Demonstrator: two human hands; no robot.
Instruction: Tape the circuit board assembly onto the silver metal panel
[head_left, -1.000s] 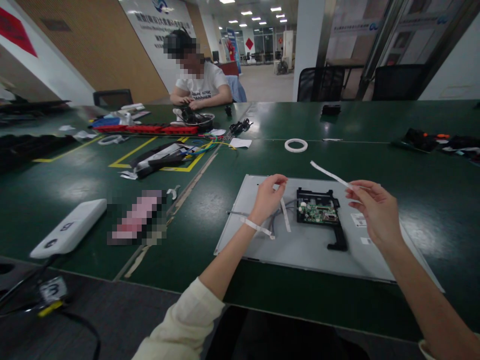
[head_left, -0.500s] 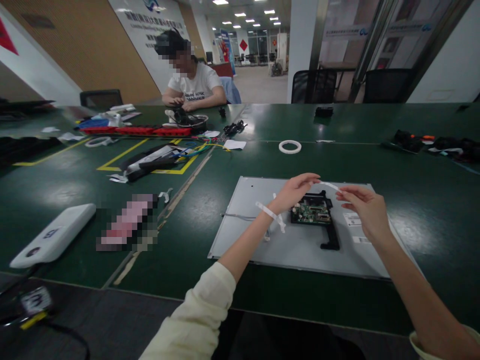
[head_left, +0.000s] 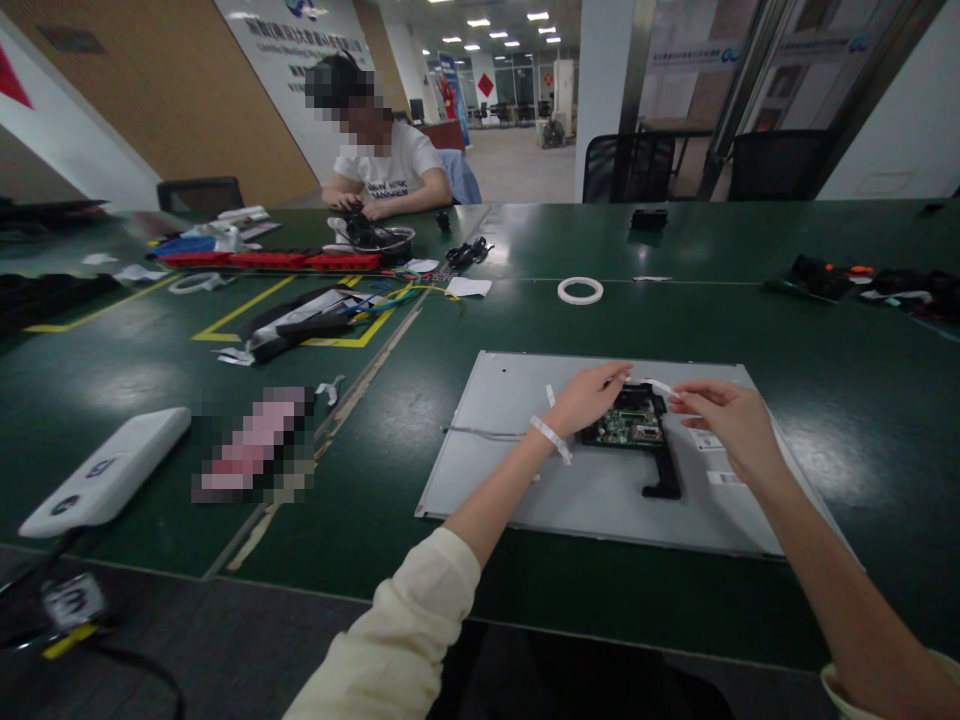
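Observation:
A grey metal panel lies flat on the green table in front of me. On it sits a green circuit board in a black bracket. My left hand and my right hand pinch the two ends of a short strip of white tape just above the board's top edge. Another strip of white tape is stuck across my left wrist. Thin wires run over the panel to the left of the board.
A white tape roll lies beyond the panel. A white device sits at the left, cables and a black-and-white part inside yellow floor-tape lines further back. A person in a white shirt works at the far side. Black tools lie at right.
Both hands came together and dropped toward the circuit board. The long strip once held up by my right hand is now pinched between both hands low over the board.

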